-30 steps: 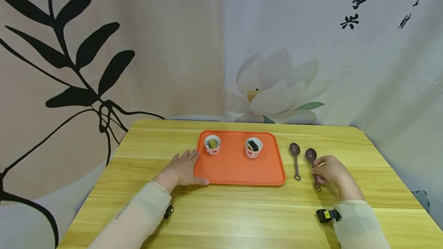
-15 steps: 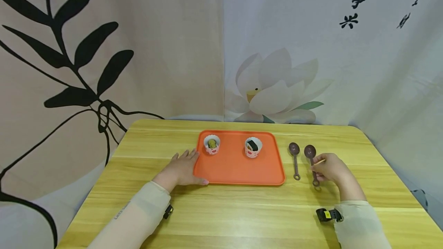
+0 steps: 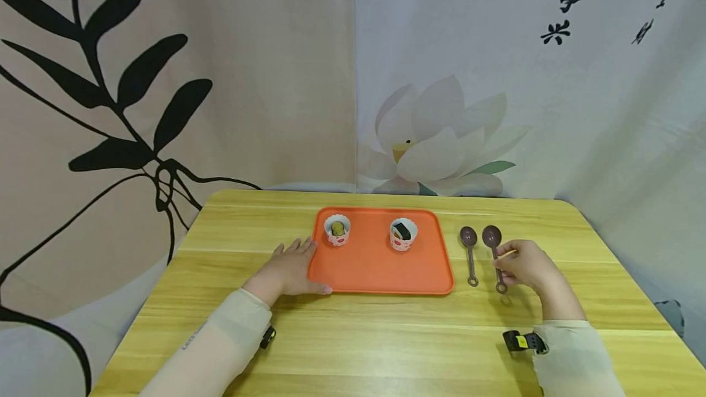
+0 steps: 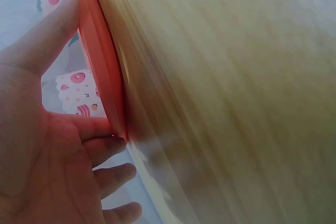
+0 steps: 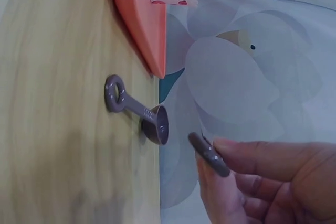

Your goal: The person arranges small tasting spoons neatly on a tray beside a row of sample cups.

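Note:
Between thumb and fingers my right hand (image 3: 526,265) pinches the handle of a brown measuring spoon (image 3: 491,236), whose ring end (image 5: 209,155) faces the right wrist camera, off the table. Left of it, a second brown measuring spoon (image 3: 468,236) lies on the table, bowl away from me. My left hand (image 3: 287,273) rests along the left edge of an orange tray (image 3: 386,274), fingers spread, with thumb and fingertips touching the rim. On the tray stand two patterned paper cups, a left cup (image 3: 338,240) with a greenish piece and a right cup (image 3: 401,244) with a dark-and-white piece.
The pale wooden table (image 3: 353,342) ends at a far edge in front of a printed curtain (image 3: 276,78). Beside the tray's right side is the lying spoon, close to the held one.
The spoon in my right hand has moved slightly up and away, lifting off the table. My left hand and the tray have stayed in place.

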The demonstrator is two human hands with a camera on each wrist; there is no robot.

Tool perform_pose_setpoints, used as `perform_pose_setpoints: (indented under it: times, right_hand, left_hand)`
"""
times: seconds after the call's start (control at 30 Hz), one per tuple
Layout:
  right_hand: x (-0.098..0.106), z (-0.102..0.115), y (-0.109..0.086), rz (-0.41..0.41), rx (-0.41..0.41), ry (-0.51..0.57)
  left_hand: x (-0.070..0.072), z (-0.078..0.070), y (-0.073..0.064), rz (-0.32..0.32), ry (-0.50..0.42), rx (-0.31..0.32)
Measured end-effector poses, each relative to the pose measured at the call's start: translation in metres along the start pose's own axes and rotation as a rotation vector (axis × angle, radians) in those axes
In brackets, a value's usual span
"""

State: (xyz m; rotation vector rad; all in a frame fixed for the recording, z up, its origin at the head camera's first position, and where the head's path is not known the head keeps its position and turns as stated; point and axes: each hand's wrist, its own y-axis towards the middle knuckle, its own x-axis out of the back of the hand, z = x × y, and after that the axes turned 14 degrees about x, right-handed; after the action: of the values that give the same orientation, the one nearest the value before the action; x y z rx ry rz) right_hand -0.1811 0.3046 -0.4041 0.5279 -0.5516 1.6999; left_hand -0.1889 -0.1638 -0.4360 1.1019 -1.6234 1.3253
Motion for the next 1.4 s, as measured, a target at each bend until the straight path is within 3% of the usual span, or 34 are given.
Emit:
perform_pose_setpoints:
  times: [1.4]
  right_hand:
    - [-0.017,0.037,0.010,0.021,0.055,0.102]
  left_hand:
    - [0.002,0.000,0.000,0.005,-0.009,-0.004]
